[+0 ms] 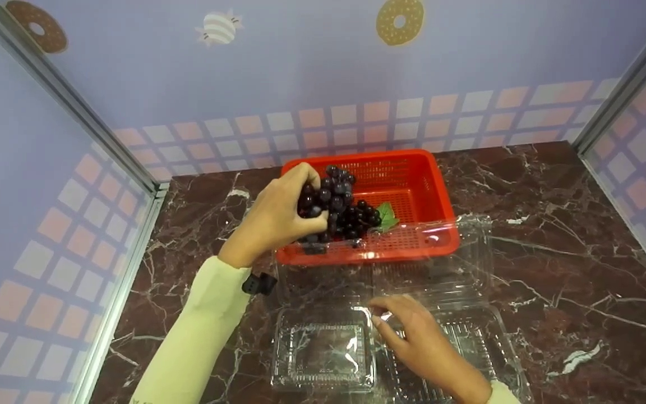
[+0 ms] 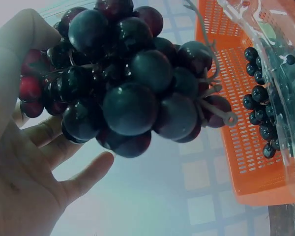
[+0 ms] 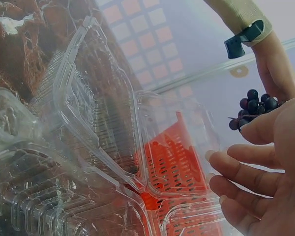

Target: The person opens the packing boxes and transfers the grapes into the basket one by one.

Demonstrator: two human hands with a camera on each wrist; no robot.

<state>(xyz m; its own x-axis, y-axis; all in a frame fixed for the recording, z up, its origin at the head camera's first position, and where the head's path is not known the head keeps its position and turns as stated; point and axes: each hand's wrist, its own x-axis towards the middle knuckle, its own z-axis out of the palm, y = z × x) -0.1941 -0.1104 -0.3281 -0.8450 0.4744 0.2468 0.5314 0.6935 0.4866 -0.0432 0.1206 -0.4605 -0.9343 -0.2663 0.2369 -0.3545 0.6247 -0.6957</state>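
Gripping a grape bunch over the red basket, our left hand clasps it; our right hand rests relaxed on clear clamshell boxes. We read no labels.

We are seeing glossy dark grapes, perforated orange-red plastic basket, clear shiny plastic clamshell containers catching glare, polished brown marble tabletop, matt pale cloth sleeve.

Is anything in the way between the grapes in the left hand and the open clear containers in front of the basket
Nothing visible blocks it. The left hand holds the grape bunch above the red basket; both clear containers lie open, with the right hand at their hinge.
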